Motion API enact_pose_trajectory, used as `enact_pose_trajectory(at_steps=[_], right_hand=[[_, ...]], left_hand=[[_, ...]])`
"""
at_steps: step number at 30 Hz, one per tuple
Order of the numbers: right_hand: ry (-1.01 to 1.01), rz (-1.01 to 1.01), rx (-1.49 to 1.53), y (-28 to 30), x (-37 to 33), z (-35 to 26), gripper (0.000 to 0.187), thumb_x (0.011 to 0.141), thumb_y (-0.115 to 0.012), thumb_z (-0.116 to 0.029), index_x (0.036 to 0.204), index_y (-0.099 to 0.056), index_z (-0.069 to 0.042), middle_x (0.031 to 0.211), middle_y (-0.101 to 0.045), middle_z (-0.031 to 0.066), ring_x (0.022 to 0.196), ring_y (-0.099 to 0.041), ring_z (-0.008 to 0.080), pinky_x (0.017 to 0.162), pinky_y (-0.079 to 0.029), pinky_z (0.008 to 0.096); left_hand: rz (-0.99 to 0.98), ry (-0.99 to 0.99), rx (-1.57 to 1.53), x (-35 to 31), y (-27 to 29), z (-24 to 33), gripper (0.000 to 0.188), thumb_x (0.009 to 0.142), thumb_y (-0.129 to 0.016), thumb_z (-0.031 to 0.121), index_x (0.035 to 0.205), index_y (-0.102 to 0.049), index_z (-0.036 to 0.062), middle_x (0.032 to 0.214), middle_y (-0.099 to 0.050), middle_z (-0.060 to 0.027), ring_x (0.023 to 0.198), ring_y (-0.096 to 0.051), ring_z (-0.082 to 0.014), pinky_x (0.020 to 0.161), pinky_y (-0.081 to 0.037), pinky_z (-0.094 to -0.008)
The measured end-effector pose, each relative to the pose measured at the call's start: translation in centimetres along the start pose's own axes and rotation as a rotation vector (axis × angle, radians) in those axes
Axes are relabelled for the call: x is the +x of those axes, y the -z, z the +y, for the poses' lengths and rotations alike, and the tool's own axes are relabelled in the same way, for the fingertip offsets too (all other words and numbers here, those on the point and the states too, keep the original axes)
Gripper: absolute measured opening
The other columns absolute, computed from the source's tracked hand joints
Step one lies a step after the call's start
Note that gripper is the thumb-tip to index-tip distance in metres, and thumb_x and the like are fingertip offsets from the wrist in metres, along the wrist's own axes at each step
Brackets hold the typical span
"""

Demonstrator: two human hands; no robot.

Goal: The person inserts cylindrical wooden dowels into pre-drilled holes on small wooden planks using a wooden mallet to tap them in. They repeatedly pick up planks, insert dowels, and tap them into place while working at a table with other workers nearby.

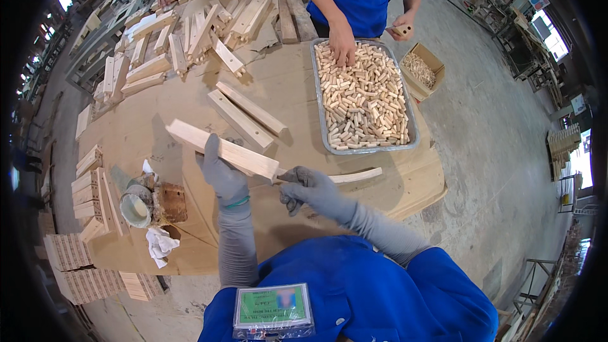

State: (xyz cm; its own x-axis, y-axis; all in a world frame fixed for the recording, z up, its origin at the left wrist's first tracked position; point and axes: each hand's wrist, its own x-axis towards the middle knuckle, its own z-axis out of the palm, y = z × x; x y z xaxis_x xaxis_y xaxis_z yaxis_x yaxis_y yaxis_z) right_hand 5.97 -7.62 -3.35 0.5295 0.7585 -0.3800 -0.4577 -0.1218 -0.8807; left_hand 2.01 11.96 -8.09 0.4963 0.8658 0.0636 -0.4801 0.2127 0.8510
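Note:
My gloved left hand (226,176) is closed around a pale squared wooden piece (237,153), raised over the table and slanting down to the right. At that piece's right end is my gloved right hand (311,191), its fingers pinched together. Something small and thin shows between those fingers and the wood end, too small to name surely. Behind my right hand a slim curved wooden strip (358,176) sticks out to the right. Two drilled wooden pieces (244,120) lie side by side just beyond the held one.
A tray (318,98) full of wooden dowels stands ahead right, a co-worker's hand (342,43) in it. A carton (433,60) of dowels is beyond. Wooden parts (199,31) pile up far left. A pot (135,208) and crumpled paper (161,244) sit near left, beside stacked pieces (88,196).

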Motion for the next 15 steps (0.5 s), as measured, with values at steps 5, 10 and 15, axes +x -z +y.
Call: enact_pose_trajectory(at_steps=[5,10,15], right_hand=[[0.091,0.554,-1.184,12.9,4.1,-1.2,0.044,0.076,-0.061,-0.039,0.104,-0.061,-0.006,0.09,-0.066,0.0167,0.086,-0.063,0.0323,0.076,-0.049,0.0415],[-0.167,0.499,-1.311,19.7,6.5,2.5,0.034,0.072,-0.059,-0.032,0.092,-0.066,-0.005,0.092,-0.066,0.0177,0.085,-0.063,0.0343,0.076,-0.049,0.042],[0.304,0.496,-0.754,13.8,3.7,0.1,0.028,0.077,-0.062,-0.013,0.1,-0.065,0.003,0.091,-0.068,0.0154,0.079,-0.065,0.0232,0.07,-0.05,0.033]], left_hand=[[0.142,0.251,-0.194,2.1,1.3,1.9,0.017,0.09,-0.056,0.021,0.095,-0.052,0.0043,0.078,-0.055,-0.0087,0.077,-0.059,-0.021,0.071,-0.051,-0.0344],[0.206,0.288,-0.226,2.7,1.5,2.2,0.018,0.089,-0.056,0.021,0.097,-0.052,0.0055,0.079,-0.056,-0.0089,0.077,-0.059,-0.0207,0.071,-0.05,-0.0341],[0.135,0.28,-0.274,2.1,1.7,2.2,0.021,0.09,-0.055,0.022,0.103,-0.051,0.0072,0.083,-0.053,-0.0047,0.079,-0.058,-0.0187,0.075,-0.052,-0.0351]])
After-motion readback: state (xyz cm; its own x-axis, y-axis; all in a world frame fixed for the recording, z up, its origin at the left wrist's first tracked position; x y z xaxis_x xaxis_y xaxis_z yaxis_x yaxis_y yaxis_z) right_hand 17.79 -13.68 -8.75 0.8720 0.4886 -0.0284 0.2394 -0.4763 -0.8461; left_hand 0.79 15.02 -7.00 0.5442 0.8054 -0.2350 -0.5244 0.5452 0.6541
